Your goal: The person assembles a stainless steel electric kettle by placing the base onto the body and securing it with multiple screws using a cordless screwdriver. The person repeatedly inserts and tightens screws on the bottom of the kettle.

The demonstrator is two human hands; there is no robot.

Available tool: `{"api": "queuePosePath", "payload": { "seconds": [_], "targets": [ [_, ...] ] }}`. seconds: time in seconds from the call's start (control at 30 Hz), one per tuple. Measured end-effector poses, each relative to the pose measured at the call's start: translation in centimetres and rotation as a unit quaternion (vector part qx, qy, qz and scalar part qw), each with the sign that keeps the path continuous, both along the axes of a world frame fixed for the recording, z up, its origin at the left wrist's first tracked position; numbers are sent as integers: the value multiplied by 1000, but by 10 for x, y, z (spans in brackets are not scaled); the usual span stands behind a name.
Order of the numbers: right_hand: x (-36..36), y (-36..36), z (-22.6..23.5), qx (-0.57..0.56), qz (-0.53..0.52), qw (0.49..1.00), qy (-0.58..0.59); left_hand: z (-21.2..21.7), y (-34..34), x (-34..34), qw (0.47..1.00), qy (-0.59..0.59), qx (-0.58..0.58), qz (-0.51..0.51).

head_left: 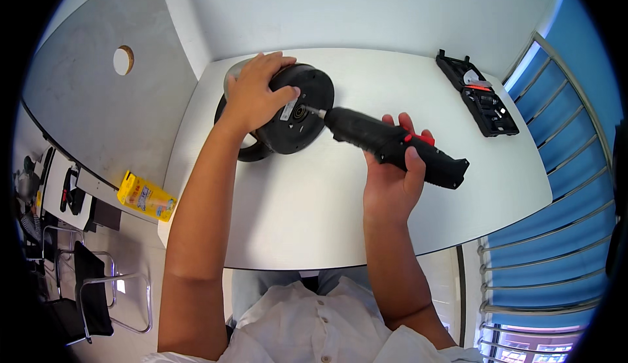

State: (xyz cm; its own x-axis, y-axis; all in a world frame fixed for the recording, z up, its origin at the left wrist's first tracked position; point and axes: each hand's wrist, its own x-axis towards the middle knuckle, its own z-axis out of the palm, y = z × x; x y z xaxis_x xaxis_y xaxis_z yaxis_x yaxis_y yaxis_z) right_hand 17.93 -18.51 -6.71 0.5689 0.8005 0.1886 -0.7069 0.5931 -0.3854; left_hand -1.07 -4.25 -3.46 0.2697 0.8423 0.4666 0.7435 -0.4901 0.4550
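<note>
An electric kettle [310,129] lies tipped on the white table, its round black underside turned toward me with a ring-shaped connector in the middle. My left hand [256,94] is wrapped over its upper side, the thumb pressing on the base beside a pale label. A black cordless screwdriver [373,134] with red parts rests in my right hand [397,176], fingers round its body. Its bit points left at the underside, close to the central connector. Whether the tip sits in a screw cannot be made out. The black handle of the kettle shows at the lower left.
An open black tool case [481,98] with bits lies at the table's right rear. A yellow package [146,196] stands by the left edge. A grey tabletop [85,42] with a round hole is at the left, a metal railing [556,232] at the right, a black chair [91,288] lower left.
</note>
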Motion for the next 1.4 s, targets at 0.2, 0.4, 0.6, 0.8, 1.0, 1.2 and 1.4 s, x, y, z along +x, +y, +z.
{"api": "queuePosePath", "payload": {
  "seconds": [0.2, 0.4, 0.6, 0.8, 1.0, 1.2, 1.4],
  "targets": [
    [32, -19, -13, 15, 18, 995, -97, 1, -5, -2, 1000, 5, -10, 2],
    [53, -29, -6, 25, 32, 995, -91, 7, -11, -1, 999, -15, -31, 0],
    [59, -37, -2, -51, 42, 996, -57, 6, -13, 0, 999, -22, -34, -1],
    [51, -47, 8, -71, 125, 989, 30, 3, -13, -3, 1000, -19, -21, -7],
    [66, -44, -3, -120, 209, 969, 55, 3, -15, -2, 1000, -15, -18, -8],
    [63, -35, -7, -175, 163, 965, 109, 4, -18, -1, 1000, -8, -19, 1],
    [72, -30, -34, -169, 231, 952, 110, 4, -17, -2, 1000, -5, -19, 2]
  ]
}}
